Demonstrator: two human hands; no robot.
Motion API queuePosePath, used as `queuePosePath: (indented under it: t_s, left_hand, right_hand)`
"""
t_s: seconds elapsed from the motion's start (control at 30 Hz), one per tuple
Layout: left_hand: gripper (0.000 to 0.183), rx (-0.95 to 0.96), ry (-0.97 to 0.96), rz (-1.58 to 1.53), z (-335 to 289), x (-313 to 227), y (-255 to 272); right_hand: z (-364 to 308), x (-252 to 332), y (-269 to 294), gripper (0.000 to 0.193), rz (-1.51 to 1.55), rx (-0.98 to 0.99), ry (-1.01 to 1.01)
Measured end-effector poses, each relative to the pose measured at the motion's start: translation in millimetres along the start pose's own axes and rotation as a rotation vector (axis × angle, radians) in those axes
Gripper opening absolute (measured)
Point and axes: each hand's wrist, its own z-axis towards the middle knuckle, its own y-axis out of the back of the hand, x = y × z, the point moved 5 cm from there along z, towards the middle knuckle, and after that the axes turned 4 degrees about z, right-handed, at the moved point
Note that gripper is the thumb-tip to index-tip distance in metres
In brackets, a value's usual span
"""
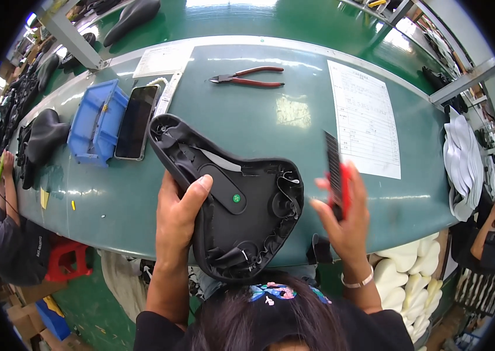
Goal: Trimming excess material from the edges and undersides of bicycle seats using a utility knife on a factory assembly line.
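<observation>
A black bicycle saddle [224, 202] is held with its underside up over the near edge of the table, its narrow nose pointing to the far left. My left hand [176, 207] grips its left side, thumb pressed over the rim onto the inner base. Loose black cover material lies gathered in folds along the inside of the rim, and a round green sticker [236, 198] marks the base. To the right of the saddle and apart from it, my right hand [347, 216] is closed round a red snap-off utility knife [336, 178] with its dark blade pointing up.
Red-handled cutting pliers [250, 76] lie at the far middle. A blue bin [98, 123] and a phone [136, 123] sit at the left, near another saddle [46, 137]. A paper sheet [364, 120] and white covers [464, 164] lie right. Co-workers are at both sides.
</observation>
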Motion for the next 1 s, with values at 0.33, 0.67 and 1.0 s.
queuePosePath:
  t_s: [0.33, 0.67, 1.0]
  left_hand:
    - [0.060, -0.462, -0.570, 1.004, -17, 7, 29]
    - [0.017, 0.413, -0.844, 1.001, 38, -14, -92]
    - [0.017, 0.117, 0.020, -0.083, 60, 0, -66]
  right_hand:
    - [51, -62, 11, 0.060, 0.767, -0.193, -0.399]
    - [21, -7, 22, 0.056, 0.008, 0.158, -0.043]
    - [-10, -1, 0, 0.061, -0.626, 0.440, 0.160]
